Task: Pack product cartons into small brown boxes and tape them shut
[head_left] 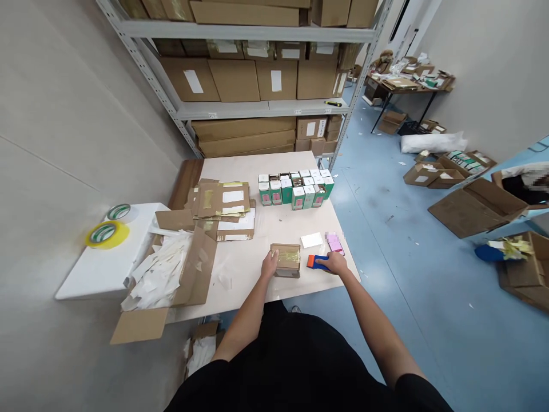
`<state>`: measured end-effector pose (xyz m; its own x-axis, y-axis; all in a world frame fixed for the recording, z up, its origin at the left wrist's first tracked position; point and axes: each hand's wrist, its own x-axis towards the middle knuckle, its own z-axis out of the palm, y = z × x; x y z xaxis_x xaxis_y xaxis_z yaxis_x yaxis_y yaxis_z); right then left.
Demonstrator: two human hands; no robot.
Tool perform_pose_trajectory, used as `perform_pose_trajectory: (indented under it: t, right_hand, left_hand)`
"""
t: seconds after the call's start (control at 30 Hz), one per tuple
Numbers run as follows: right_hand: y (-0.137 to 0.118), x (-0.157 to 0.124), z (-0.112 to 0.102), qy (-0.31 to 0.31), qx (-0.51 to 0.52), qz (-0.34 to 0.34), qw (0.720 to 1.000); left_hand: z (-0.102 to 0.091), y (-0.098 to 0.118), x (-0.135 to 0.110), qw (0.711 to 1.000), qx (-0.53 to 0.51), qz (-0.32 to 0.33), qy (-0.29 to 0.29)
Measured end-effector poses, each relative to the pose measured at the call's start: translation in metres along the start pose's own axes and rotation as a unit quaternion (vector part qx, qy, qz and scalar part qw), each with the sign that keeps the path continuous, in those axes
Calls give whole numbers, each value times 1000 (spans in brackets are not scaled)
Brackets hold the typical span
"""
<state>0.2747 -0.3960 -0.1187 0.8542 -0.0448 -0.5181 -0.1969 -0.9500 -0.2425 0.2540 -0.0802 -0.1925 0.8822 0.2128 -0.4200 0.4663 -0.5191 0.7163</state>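
Observation:
On the table near its front edge lies a small brown cardboard box with shiny tape across its top. My left hand grips the box's left side, thumb at the upper edge. To the right of the box, my right hand is closed around a blue-and-orange tool that looks like a tape dispenser; its orange end points left toward the box, and the palm hides part of it. Just behind the tool lie a white card-like piece and a pink packet.
Green-and-white small boxes stand in rows farther back. Flattened cardboard is stacked left, beside an open carton of white paper. Tape rolls lie on a white surface. Shelving stands behind; a person is at far right.

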Motion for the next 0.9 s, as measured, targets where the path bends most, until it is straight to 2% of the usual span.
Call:
perform_pose_trajectory:
  t: [0.13,0.2,0.4,0.5,0.63,0.73,0.8,0.9]
  right_hand:
    - [-26,7,16,-5,12,-19,1000]
    - [-43,9,23,-5,22,-33,999]
    - [-121,11,40,-19,39,-90,995]
    - [-160,13,46,-27,24,-108,993]
    - [-199,16,53,-43,-9,-122,992]
    - [-217,17,57,-42,-31,-128,990]
    - [-221,18,56,-41,-40,-130,990]
    - [-214,20,51,-34,-57,-124,990]
  left_hand:
    - [-12,-9,5,999,-25,17,-15]
    - [-24,-17,10,999,-34,29,-14]
    - [-92,-47,21,996,6,-78,53]
    - [-115,-53,23,995,0,-76,65]
    - [-114,-55,27,998,-28,-51,17]
    - [-102,-58,30,997,-39,-63,23]
    - [-93,-60,32,996,-40,-70,43]
    - [-72,-59,34,995,-51,-71,38]
